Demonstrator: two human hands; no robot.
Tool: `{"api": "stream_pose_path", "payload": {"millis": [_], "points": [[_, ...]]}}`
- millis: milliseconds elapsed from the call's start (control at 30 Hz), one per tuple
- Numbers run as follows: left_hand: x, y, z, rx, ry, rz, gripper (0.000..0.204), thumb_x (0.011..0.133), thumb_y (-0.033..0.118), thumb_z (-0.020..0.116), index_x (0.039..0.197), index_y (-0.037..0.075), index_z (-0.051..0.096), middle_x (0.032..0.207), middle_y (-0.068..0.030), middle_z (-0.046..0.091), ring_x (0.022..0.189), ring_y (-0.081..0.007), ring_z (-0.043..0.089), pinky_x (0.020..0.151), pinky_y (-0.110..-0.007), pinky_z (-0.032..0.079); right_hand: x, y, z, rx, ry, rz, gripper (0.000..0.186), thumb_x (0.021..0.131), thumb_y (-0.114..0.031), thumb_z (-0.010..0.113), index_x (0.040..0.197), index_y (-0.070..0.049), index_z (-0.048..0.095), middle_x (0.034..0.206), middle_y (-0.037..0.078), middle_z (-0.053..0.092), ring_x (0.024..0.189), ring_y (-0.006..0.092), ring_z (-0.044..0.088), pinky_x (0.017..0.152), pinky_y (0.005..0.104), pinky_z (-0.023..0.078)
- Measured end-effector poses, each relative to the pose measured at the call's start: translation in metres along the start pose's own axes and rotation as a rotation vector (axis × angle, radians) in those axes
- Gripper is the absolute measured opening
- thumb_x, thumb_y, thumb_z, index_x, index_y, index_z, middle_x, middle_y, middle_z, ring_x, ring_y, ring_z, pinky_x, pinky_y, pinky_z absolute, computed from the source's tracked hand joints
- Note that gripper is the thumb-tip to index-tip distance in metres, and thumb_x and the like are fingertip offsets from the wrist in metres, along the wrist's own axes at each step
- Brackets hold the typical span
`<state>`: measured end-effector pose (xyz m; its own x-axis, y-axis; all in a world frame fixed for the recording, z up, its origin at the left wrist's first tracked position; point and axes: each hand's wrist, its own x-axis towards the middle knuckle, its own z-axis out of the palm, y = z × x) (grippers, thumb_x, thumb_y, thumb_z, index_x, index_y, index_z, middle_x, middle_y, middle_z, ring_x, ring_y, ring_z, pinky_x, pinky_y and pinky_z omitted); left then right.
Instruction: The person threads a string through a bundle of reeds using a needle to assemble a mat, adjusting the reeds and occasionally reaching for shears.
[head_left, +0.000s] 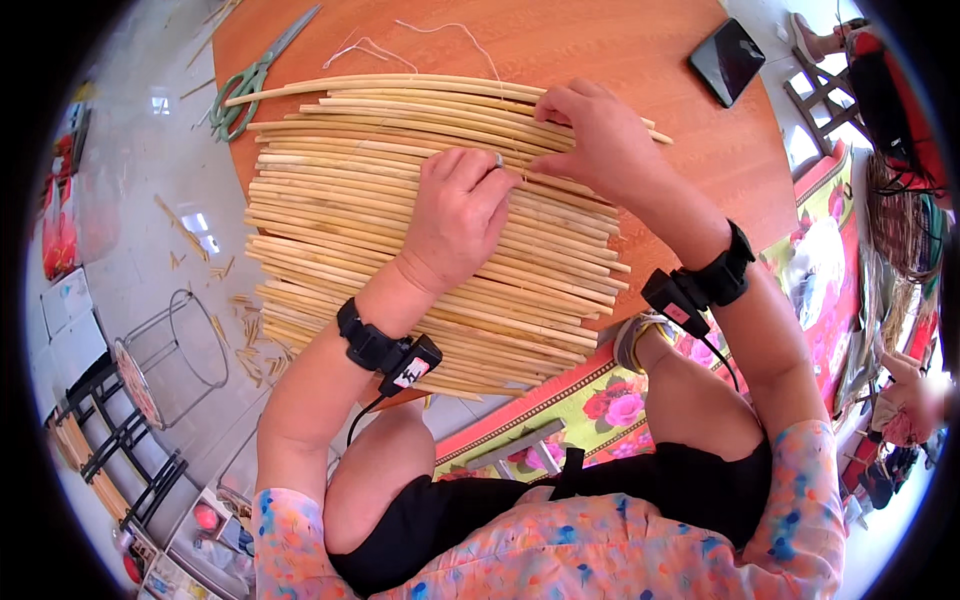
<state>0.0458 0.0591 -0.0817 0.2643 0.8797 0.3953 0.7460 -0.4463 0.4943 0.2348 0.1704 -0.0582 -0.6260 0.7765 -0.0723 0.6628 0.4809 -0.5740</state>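
A mat of straw-coloured stalks [340, 210], laid side by side, spreads in front of me on the round table. White thread [452, 27] lies loose beyond its far edge. On top of the mat, near its middle right, my left hand [460, 205] is closed with thumb and forefinger pressed together; what they pinch, if anything, is too small to make out. Just to its right, my right hand [610, 145] rests over the farthest stalks, its thumb and bent fingers apart across them. One long stalk [290, 90] forms the far edge and sticks out to the left.
Green-handled scissors [240, 95] lie at the wooden table's [600, 35] far left, a dark phone [727, 62] at its far right. Cut stalk pieces [250, 350] litter the floor beside a wire-framed stool [140, 380]. A flowered mat [620, 405] lies below; another person's foot [810, 38] shows at right.
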Motion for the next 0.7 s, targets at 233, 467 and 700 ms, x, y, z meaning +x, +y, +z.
{"api": "stream_pose_path", "payload": {"millis": [233,467,700], "points": [[-0.0012,0.0018,0.0016,0.05,-0.001,-0.005,0.028,0.078,0.001,0.067,0.106,0.004,0.069,0.097,-0.0087,0.057,0.092,-0.028,0.056,0.084,-0.041,0.045,-0.0009,-0.0016,0.0026,-0.036,0.032,-0.005,0.045,0.07,-0.022,0.088,0.104,-0.006,0.065,0.103,0.014,0.063,0.106,0.0347,0.06,0.092,0.043,0.05],[0.0008,0.0043,0.0048,0.074,0.029,0.016,0.028,0.079,0.001,0.066,0.107,0.006,0.066,0.1,-0.0098,0.057,0.096,-0.0308,0.056,0.086,-0.042,0.043,-0.0027,-0.0045,0.0041,-0.08,0.041,-0.001,0.044,0.07,-0.023,0.088,0.104,-0.007,0.065,0.102,0.014,0.063,0.106,0.0344,0.06,0.091,0.0428,0.05],[0.0016,0.0035,0.0016,0.097,0.001,0.01,0.028,0.08,0.004,0.067,0.107,0.007,0.067,0.1,-0.0072,0.058,0.098,-0.0276,0.056,0.088,-0.041,0.042,0.0037,-0.0024,0.0027,-0.085,0.013,0.012,0.046,0.068,-0.025,0.089,0.103,-0.008,0.065,0.103,0.014,0.063,0.106,0.0345,0.06,0.091,0.043,0.05]]}}
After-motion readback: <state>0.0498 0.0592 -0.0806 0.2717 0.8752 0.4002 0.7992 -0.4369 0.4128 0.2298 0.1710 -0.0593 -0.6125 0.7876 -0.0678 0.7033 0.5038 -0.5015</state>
